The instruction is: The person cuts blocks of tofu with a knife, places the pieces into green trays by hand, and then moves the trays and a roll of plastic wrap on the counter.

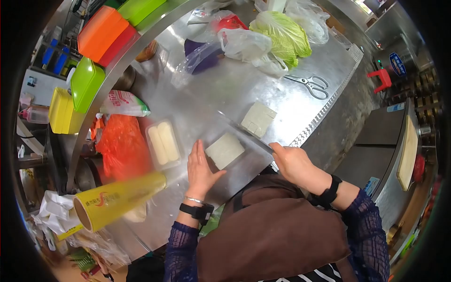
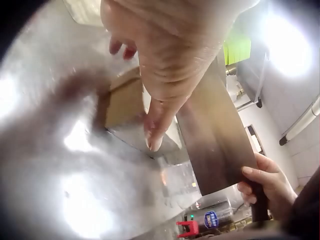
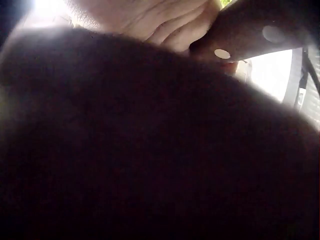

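My right hand (image 1: 296, 164) grips the dark handle of a cleaver (image 1: 246, 130), whose wide blade stands on edge between two pale grey, tofu-like blocks. Beside the nearer block (image 1: 225, 151) is my left hand (image 1: 199, 171), fingers straight along its left side and thumb spread along its near edge. The farther block (image 1: 258, 120) lies just beyond the blade, with cut lines on its top. In the left wrist view, the broad face of the cleaver (image 2: 216, 135) shows behind the left thumb (image 2: 162, 120). A riveted handle (image 3: 250, 37) shows in the right wrist view, mostly dark otherwise.
Left of the hands sit a clear tray (image 1: 163, 143) with two pale rolls and a yellow roll of film (image 1: 120, 199). Scissors (image 1: 312, 85), a cabbage (image 1: 282, 35) and plastic bags (image 1: 249, 47) lie farther back. An orange bag (image 1: 123, 145) stands leftward.
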The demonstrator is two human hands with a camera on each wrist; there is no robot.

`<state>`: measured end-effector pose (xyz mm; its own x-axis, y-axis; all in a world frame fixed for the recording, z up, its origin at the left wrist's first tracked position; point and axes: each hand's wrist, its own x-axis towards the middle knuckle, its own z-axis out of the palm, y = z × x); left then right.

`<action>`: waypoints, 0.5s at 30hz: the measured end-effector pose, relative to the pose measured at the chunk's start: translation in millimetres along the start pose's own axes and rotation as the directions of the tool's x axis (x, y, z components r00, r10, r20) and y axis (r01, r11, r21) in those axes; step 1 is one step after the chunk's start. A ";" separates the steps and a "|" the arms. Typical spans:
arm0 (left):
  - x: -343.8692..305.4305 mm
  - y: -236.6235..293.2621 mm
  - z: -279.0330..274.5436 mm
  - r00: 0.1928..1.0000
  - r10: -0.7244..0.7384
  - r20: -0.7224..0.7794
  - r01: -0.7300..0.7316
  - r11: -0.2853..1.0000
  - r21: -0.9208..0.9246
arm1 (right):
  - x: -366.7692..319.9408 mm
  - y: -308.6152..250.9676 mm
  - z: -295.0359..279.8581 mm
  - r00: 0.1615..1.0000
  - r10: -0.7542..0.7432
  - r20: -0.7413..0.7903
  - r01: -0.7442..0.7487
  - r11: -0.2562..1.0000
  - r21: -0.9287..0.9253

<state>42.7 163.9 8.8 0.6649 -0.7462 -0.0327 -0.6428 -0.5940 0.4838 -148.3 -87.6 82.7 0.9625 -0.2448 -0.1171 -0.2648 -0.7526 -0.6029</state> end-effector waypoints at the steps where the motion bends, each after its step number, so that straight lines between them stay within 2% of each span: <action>1: -3.5 -5.8 1.4 1.000 0.012 0.020 -0.012 1.000 0.019 | 3.2 1.4 5.4 1.000 0.011 0.013 -0.011 1.000 -0.010; 4: -3.7 -14.6 14.3 0.991 -0.034 0.129 0.061 0.976 -0.211 | 4.6 1.4 24.8 0.998 0.058 0.019 -0.058 0.998 -0.008; 7: -2.9 -7.8 18.9 0.993 -0.052 0.103 0.070 0.982 -0.177 | -0.7 -8.3 44.4 0.996 0.083 -0.017 -0.082 0.997 0.013; 10: -6.4 5.5 12.8 0.969 -0.245 0.025 0.245 0.969 -0.011 | -5.2 -17.5 55.9 0.995 0.086 -0.051 -0.085 0.996 0.028; 13: -1.5 15.0 4.5 0.921 -0.340 0.190 0.327 0.940 0.097 | -5.4 -24.3 57.8 0.990 0.136 -0.043 -0.135 0.990 0.035; 15: 1.7 16.2 13.0 0.938 -0.307 0.162 0.290 0.950 0.118 | -5.5 -27.0 59.6 0.988 0.152 -0.031 -0.151 0.988 0.032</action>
<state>28.5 149.1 5.2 0.7590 -0.5666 -0.3208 -0.4623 -0.8159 0.3472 -142.9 -29.5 52.6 0.9086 -0.3757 -0.1827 -0.4053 -0.6868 -0.6034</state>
